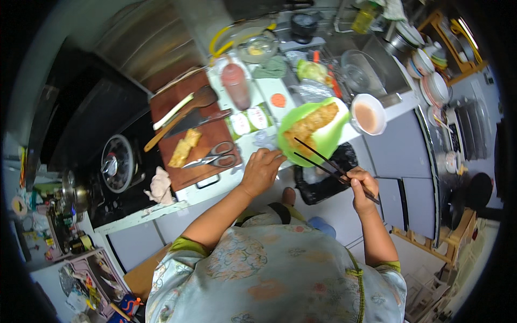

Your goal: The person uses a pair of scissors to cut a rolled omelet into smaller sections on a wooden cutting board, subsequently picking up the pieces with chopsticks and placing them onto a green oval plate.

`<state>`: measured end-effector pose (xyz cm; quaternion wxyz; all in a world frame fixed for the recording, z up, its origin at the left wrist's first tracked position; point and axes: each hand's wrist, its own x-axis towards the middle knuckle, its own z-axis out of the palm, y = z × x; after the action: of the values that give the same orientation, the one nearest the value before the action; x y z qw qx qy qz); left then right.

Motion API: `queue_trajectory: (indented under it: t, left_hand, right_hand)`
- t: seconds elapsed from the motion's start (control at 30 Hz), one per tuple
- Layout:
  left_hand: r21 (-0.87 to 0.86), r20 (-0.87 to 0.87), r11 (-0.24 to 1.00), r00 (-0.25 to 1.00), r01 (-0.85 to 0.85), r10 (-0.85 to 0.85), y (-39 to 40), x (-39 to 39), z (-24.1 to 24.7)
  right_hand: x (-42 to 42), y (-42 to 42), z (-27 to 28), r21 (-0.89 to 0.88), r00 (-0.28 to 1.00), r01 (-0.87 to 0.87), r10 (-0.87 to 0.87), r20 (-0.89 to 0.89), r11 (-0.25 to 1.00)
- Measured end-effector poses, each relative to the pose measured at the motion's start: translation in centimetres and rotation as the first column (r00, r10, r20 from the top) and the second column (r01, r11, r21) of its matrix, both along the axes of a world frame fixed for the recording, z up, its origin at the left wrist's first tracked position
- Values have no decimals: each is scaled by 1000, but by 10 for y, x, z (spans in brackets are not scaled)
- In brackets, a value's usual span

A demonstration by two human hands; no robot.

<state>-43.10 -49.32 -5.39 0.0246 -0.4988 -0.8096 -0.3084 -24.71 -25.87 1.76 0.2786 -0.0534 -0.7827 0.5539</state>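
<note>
My right hand [362,189] holds a pair of dark chopsticks [323,168], their tips over browned fried food [309,123] on a green and white leaf-shaped plate [335,135]. At the plate's near left edge is my left hand [262,169], its fingertips by the rim; whether they grip it cannot be told. To the left, a wooden cutting board [202,177] bears scissors [214,157], a yellow fried piece [185,148], a knife [194,121], a wooden spatula [177,117] and a pale green stalk [173,111].
A white bowl of pinkish liquid [365,115] stands right of the plate. Behind are a red-capped squeeze bottle [235,82], a green cloth [270,67] and a sink [375,76] with a clear bowl. A gas stove [117,163] lies left; a black-lined bin [307,189] is below the counter edge.
</note>
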Motion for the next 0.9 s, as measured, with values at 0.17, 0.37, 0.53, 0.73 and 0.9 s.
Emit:
queue_trajectory:
  t: [0.17, 0.37, 0.53, 0.73, 0.9]
  left_hand:
    - [71, 55, 974, 976, -216, 212, -100, -28, -23]
    - [9, -9, 889, 889, -458, 458, -182, -98, -23]
    - [-80, 20, 921, 923, -381, 383, -169, -169, -35]
    - [-316, 163, 875, 887, -367, 431, -147, -185, -49]
    - [-306, 180, 879, 885, -365, 430, -153, -192, -58]
  right_hand:
    - [-62, -121, -29, -595, 976, 77, 62, 210, 800]
    - [-146, -180, -92, -835, 945, 321, -87, 316, 447]
    - [-178, -194, -103, -819, 914, 398, -101, 393, 414]
    - [-182, -207, -109, -862, 899, 437, -136, 415, 258]
    - [-190, -217, -120, -906, 912, 409, -93, 400, 107]
